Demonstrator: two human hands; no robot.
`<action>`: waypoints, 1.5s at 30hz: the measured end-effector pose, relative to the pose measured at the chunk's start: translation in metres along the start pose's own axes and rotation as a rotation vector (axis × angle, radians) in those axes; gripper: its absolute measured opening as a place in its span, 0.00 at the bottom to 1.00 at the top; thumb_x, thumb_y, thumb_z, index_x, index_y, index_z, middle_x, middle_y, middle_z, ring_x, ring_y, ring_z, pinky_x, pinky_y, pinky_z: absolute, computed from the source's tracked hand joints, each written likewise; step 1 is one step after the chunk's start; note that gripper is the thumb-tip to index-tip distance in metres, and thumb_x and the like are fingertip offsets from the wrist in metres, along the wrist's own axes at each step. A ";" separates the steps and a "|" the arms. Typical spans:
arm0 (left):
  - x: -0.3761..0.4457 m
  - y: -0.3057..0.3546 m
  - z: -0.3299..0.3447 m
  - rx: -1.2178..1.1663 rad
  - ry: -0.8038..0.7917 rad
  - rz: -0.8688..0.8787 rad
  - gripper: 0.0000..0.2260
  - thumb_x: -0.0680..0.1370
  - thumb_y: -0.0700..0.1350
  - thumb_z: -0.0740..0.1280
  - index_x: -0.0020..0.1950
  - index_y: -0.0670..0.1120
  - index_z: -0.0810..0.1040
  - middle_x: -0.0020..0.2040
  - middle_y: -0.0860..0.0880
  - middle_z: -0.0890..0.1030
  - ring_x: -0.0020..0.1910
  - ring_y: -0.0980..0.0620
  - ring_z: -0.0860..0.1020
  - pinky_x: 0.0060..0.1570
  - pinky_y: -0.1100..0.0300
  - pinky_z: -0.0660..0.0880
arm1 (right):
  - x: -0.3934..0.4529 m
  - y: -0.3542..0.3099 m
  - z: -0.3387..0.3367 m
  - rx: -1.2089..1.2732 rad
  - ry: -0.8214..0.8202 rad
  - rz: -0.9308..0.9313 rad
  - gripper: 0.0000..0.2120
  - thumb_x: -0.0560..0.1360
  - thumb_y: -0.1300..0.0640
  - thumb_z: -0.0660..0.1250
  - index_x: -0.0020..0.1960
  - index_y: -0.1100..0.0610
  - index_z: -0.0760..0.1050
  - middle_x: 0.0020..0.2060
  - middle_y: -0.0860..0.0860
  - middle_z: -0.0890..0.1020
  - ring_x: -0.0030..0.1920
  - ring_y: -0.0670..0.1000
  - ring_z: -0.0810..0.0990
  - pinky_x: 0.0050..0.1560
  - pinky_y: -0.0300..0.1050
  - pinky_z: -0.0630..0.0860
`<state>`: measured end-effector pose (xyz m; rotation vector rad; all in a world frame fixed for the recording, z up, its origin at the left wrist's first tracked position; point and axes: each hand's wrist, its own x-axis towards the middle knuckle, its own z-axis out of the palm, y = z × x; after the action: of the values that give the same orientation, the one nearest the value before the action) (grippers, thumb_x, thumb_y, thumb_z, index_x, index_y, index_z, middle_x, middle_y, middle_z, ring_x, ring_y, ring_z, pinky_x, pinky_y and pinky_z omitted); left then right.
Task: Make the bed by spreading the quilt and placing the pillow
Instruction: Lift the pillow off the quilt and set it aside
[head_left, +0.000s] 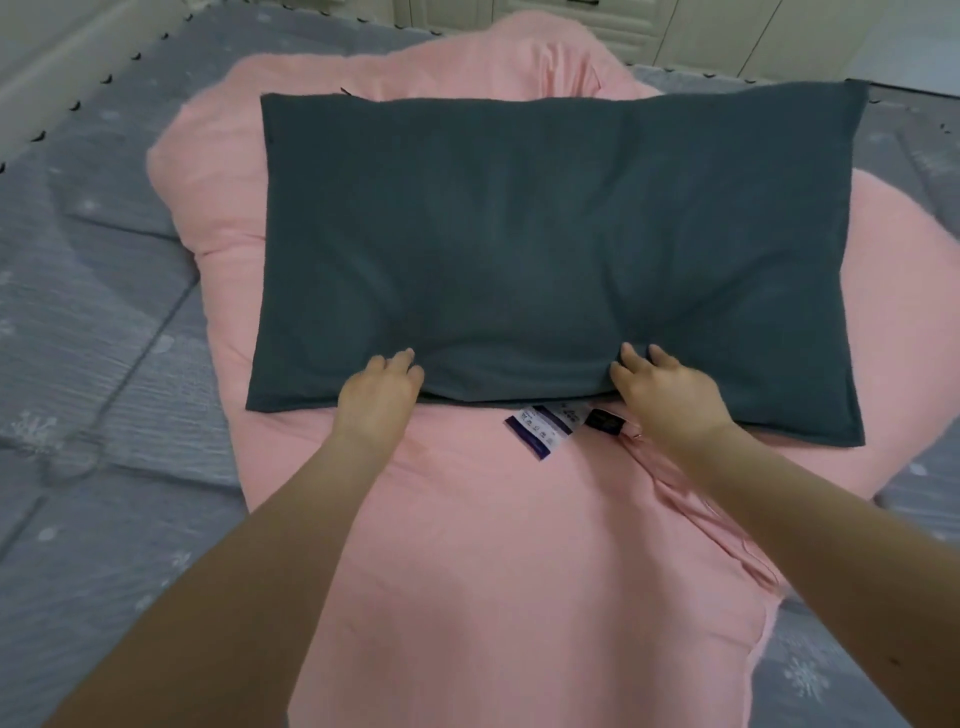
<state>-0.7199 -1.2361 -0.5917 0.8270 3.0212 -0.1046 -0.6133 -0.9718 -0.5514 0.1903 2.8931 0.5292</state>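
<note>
Pillow (556, 249): dark grey-green, rectangular, lying flat and crosswise on top of the quilt (493, 571), its long near edge toward the person. Quilt: pink, bunched into a long heap rather than spread, running from the near edge of view away to the far end of the bed; folds and a seam show on its right side. Labels (545, 426): white and purple tags plus one small dark tag, lying on the quilt just below the pillow's near edge, between the two hands. Left hand (379, 395): on the pillow's near edge left of centre, fingers curled over the fabric and gripping it, the cloth dented around them. Right hand (665, 395): on the near edge right of centre, fingers likewise curled into the fabric and holding it. Both bare forearms reach in from the bottom of view. Sheet (104, 338): grey with pale snowflake print, covering the bed on both sides of the quilt. Cabinets (675, 31): cream panelled fronts beyond the bed's far end.
</note>
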 end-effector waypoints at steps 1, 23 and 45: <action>-0.003 -0.003 -0.003 -0.006 -0.018 -0.004 0.15 0.74 0.30 0.63 0.59 0.40 0.75 0.60 0.43 0.75 0.54 0.42 0.74 0.37 0.54 0.72 | -0.002 0.001 0.001 -0.006 0.001 -0.018 0.23 0.59 0.54 0.81 0.51 0.57 0.80 0.52 0.51 0.82 0.52 0.57 0.82 0.30 0.44 0.79; -0.201 0.000 -0.145 -0.084 -0.078 0.108 0.22 0.43 0.36 0.79 0.32 0.46 0.75 0.25 0.50 0.69 0.18 0.49 0.71 0.15 0.64 0.55 | -0.246 0.015 -0.138 0.314 -0.086 0.035 0.10 0.58 0.65 0.74 0.32 0.54 0.76 0.27 0.52 0.78 0.27 0.58 0.74 0.22 0.38 0.48; -0.435 0.370 -0.345 0.064 0.035 0.617 0.06 0.78 0.43 0.57 0.52 0.48 0.71 0.51 0.46 0.79 0.47 0.41 0.78 0.40 0.54 0.70 | -0.724 0.260 -0.130 0.350 -0.084 0.421 0.15 0.75 0.61 0.60 0.56 0.47 0.78 0.57 0.54 0.79 0.57 0.57 0.78 0.50 0.44 0.74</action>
<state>-0.1535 -1.1165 -0.2594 1.7223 2.6477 -0.1783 0.0869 -0.8897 -0.2178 0.8612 2.8421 0.0607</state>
